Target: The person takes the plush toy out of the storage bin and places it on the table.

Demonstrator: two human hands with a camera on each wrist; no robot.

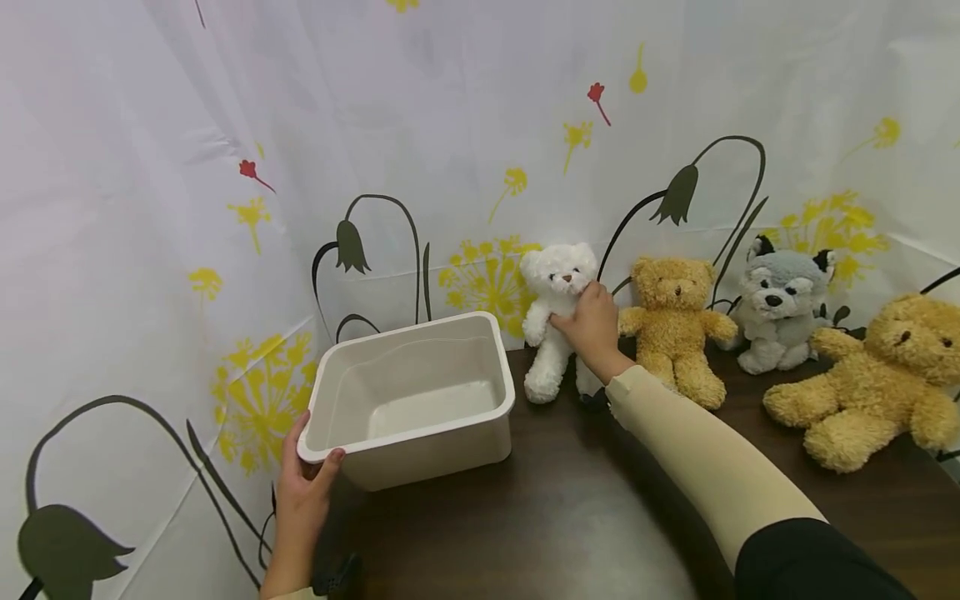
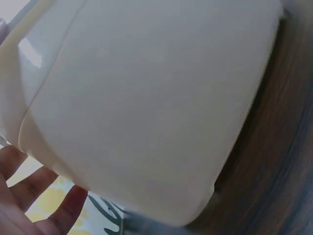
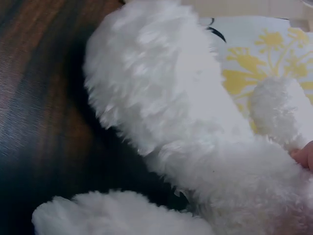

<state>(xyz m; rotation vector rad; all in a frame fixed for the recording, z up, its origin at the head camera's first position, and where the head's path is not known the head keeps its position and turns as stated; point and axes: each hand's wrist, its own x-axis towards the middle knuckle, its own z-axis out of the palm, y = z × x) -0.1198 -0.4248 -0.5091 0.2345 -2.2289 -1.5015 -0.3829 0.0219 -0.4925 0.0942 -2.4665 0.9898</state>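
A white teddy bear [image 1: 550, 354] stands upright at the back of the table, its fur filling much of the right wrist view, where a leg [image 3: 156, 73] shows close up. My right hand [image 1: 592, 329] grips the bear round its body, the thumb across its front. On the left, an off-white plastic bin [image 1: 427, 454] rests on the table with nothing inside it. My left hand [image 1: 303, 492] holds the bin by its near left corner, thumb over the rim. In the left wrist view, fingers [image 2: 68, 208] show beside the bin's wall [image 2: 146, 107].
Right of the white bear sit a golden teddy bear [image 1: 675, 333], a grey and white husky plush [image 1: 780, 308] and a second golden bear [image 1: 877, 383]. They line the back of the dark wooden table [image 1: 555, 517]. A flower-printed white curtain [image 1: 450, 125] hangs behind.
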